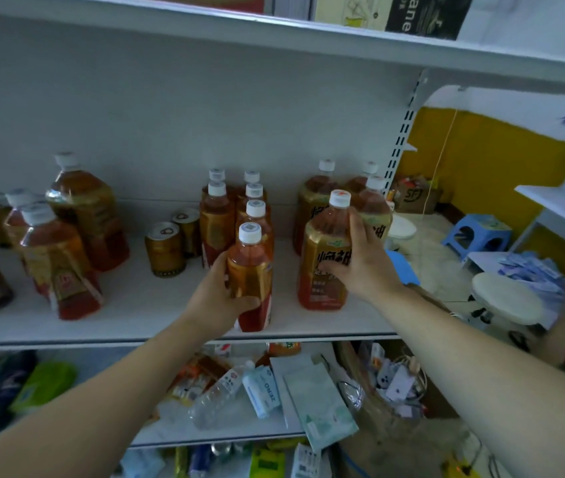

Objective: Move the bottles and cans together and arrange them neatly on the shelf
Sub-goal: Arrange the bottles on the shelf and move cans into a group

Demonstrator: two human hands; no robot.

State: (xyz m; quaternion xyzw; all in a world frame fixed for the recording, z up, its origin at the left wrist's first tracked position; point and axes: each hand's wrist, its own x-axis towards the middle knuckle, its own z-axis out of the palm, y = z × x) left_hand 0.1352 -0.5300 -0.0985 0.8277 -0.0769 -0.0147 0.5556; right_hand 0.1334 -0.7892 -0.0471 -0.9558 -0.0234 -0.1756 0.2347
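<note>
Left hand (219,291) grips a small bottle (250,270) low on the body, fingers (244,302) wrapped round it. It stands at the front of the shelf (136,305), heading a row of small bottles (218,219). Right hand (365,262) holds the big bottle (324,263) at shoulder and label, fingers curled round its right side. That one stands upright just right of the small one, ahead of more big bottles (312,205). Two cans (165,250) sit left of the row, and another bottle group (63,260) is further left. Bottles look full, so probably heavy, the big one most. Plastic seems stiff, label film likely slick. Grip mid-body, not the cap; sliding is safer than lifting.
</note>
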